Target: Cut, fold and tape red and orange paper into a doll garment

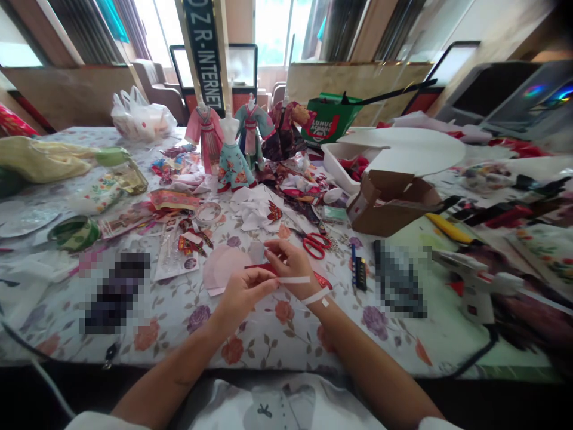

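Note:
My left hand [248, 289] pinches the end of a narrow white tape strip [294, 279] between thumb and fingertips. That strip lies across the back of my right hand [290, 263], near the wrist. A second white strip [316, 296] crosses the wrist, with a small white tab [324, 303] beside it. The fingers of my right hand are loosely bent and apart, with nothing clearly held. Beneath both hands is a dark red piece [259, 269], partly covered. Pale pink round pieces [226, 266] lie to the left. Red-handled scissors [316, 245] rest just beyond my right hand.
Small dressed mannequins [235, 158] stand at the back amid fabric scraps. A cardboard box [389, 203] and a white tray [335, 164] stand right of them. Green tape [74, 232] lies left. A white glue gun [478, 292] is at the right. The tablecloth [268, 343] is floral.

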A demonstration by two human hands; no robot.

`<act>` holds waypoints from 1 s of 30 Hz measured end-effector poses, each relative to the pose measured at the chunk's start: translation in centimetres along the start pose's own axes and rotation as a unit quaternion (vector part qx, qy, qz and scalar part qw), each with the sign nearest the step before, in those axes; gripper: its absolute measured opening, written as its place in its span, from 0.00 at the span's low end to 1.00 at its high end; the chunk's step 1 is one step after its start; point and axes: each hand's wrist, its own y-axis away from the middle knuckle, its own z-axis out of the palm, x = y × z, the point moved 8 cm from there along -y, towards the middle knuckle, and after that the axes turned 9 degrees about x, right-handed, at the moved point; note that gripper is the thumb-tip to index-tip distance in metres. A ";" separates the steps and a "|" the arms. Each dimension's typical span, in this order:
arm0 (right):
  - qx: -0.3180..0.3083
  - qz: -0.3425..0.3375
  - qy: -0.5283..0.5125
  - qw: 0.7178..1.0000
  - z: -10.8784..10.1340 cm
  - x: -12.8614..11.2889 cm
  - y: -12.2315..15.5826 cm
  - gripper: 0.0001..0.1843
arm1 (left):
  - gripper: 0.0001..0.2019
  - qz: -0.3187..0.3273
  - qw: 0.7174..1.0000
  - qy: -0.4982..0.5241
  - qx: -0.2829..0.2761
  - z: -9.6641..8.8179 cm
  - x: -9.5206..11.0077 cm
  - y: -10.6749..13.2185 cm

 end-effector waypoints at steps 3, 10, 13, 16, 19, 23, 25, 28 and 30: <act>0.005 -0.021 0.036 0.999 -0.1 -0.4 0.1 0.10 | 0.13 -0.016 1.000 -0.006 0.014 -0.4 -0.1 0.2; 0.008 -0.033 0.104 0.994 0.0 -0.8 0.1 0.09 | 0.13 -0.033 0.999 0.023 0.015 -0.3 -0.1 0.5; 0.011 -0.025 0.129 0.991 -0.4 -0.5 -0.3 0.09 | 0.12 -0.025 0.998 0.063 0.010 0.0 0.1 0.8; 0.014 -0.011 0.146 0.989 -1.1 0.0 -0.8 0.08 | 0.11 -0.015 0.996 0.088 0.016 -0.3 0.4 1.0; -0.017 0.007 0.126 0.992 -1.5 0.4 -0.9 0.06 | 0.10 0.002 0.994 0.096 0.046 -1.6 0.9 1.1; -0.094 0.035 0.025 0.995 -1.1 0.1 0.4 0.09 | 0.10 0.018 0.992 0.097 0.081 -3.9 1.3 0.9; -0.138 0.090 -0.106 0.981 -0.3 -0.4 1.5 0.13 | 0.10 0.009 0.993 0.085 0.087 -5.0 1.2 0.9; -0.167 0.186 -0.245 0.937 1.1 -1.0 2.7 0.17 | 0.11 0.007 0.996 0.042 0.079 -6.0 1.4 1.1; -0.155 0.202 -0.255 0.933 1.9 -1.3 2.8 0.16 | 0.12 0.019 0.997 0.007 0.069 -6.4 1.6 1.2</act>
